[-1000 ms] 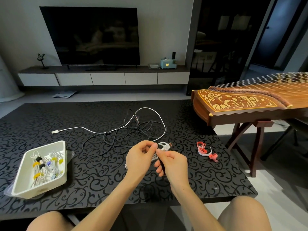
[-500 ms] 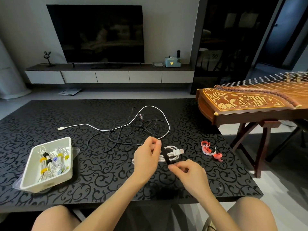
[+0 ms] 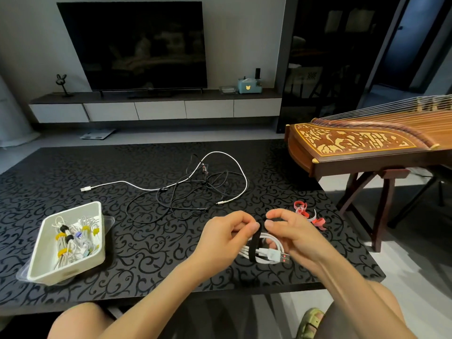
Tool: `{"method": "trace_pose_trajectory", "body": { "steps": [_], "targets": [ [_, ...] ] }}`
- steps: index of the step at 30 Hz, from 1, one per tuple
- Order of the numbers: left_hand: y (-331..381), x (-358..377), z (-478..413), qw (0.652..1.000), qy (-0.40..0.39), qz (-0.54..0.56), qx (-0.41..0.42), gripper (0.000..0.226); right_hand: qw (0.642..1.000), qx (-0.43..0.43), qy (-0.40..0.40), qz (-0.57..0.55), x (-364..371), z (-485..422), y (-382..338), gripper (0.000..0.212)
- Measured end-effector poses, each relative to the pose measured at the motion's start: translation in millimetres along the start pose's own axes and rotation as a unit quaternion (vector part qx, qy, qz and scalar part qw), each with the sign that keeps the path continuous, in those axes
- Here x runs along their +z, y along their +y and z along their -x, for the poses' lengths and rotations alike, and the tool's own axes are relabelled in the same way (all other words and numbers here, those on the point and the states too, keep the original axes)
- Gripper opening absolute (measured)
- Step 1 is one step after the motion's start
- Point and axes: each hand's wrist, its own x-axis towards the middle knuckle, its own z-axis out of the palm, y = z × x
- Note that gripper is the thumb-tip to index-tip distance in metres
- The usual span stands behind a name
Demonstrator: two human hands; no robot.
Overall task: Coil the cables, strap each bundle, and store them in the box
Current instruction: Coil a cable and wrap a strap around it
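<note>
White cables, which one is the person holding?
The coiled white cable, black strap around it, held by left hand and right hand. The long white cable lies loose on the table; others sit in the box.

1. A dark television fills my upper left, against a pale wall.
2. Below it runs a low console with white drawers.
3. A black scroll-patterned table spans the lower frame.
4. At right, a wooden zither stands over pale floor.
</note>
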Motion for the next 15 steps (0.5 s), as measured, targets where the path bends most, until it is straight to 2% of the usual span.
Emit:
{"method": "trace_pose_trajectory", "body": {
  "steps": [2, 7, 15],
  "targets": [
    [1, -1, 0, 1.000, -0.009, -0.018, -0.001, 0.019, 0.995, 0.000, -0.008, 0.095, -1, 3, -13, 0.006],
    [4, 0, 0, 0.996, -0.027, -0.073, -0.032, 0.027, 0.963, -0.073, 0.022, 0.257, 0, 8, -24, 0.010],
    [6, 3, -3, 0.993, -0.037, -0.025, -0.105, 0.023, 0.941, -0.165, 0.074, 0.286, 10, 17, -16, 0.010]
  ]
}}
